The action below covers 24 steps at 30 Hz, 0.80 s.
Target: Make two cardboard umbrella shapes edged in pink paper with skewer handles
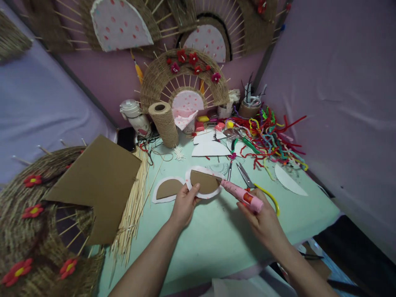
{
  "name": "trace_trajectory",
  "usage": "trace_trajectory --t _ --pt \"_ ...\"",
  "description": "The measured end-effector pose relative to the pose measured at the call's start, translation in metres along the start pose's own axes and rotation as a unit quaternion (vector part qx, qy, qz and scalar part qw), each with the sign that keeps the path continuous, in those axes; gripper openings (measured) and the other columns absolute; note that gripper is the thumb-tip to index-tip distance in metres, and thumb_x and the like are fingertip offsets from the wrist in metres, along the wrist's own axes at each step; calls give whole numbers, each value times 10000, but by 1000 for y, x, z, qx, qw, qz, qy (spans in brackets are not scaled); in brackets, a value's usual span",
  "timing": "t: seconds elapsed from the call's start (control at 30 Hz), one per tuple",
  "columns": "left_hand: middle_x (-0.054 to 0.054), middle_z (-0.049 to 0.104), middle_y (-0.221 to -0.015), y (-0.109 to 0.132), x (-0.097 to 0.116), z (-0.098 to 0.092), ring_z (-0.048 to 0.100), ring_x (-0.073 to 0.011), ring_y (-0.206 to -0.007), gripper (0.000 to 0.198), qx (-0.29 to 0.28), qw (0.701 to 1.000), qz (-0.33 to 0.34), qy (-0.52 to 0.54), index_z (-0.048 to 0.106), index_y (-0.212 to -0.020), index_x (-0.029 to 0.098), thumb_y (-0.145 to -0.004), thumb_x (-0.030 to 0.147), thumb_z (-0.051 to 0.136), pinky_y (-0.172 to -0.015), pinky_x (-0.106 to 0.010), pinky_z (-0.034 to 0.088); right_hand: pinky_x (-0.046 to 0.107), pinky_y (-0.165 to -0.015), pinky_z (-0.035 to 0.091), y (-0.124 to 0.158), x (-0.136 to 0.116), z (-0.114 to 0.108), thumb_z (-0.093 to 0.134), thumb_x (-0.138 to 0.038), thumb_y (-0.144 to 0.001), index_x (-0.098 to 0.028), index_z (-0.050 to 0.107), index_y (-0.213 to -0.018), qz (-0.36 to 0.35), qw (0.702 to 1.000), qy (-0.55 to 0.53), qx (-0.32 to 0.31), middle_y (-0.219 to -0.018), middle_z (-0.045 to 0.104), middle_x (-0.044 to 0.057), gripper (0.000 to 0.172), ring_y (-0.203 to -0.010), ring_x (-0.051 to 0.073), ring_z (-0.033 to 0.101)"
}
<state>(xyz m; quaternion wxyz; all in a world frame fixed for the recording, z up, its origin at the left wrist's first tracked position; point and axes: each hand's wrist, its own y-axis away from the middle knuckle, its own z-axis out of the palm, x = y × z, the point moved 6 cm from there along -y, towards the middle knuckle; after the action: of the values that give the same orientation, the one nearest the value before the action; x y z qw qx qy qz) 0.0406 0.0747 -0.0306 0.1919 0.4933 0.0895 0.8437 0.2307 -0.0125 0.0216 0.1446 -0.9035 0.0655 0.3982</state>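
A pale green bench [216, 243] fills the middle of the view, set into a corner of purple walls. At its near left edge lies a big woven fan [24, 235] dotted with red flowers, and a brown cardboard sheet [99, 181] rests partly on top of it. Just beside the sheet a bundle of thin sticks [133, 206] runs along the bench. At the back a woven arch [161, 76] with red flowers stands upright, with a heap of coloured pipe cleaners [275, 138] to its right and a twine roll [163, 123] standing in front of its left end. The left hand [185, 205] pinches the near edge of a half-round piece [204, 182], brown card with a white border, lying near the middle of the bench. The right hand [264, 218] is closed around a pink tube [241, 194] with a red label, and the tube's tip touches the piece's right edge. A second half-round [167, 189] lies just left of the first. Scissors [246, 176] lie beyond the tube.
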Motion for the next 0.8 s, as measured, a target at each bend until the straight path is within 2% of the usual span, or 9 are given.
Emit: trace_trajectory --t 0.8 --pt "-87 736 -968 -1 1 -3 675 -227 -947 357 17 1000 0 4 667 -961 152 -689 361 764 -878 -372 517 295 -580 391 2 4 -5 484 -399 -888 -232 434 -721 -1 1000 20 -2 -739 453 8 241 -658 174 466"
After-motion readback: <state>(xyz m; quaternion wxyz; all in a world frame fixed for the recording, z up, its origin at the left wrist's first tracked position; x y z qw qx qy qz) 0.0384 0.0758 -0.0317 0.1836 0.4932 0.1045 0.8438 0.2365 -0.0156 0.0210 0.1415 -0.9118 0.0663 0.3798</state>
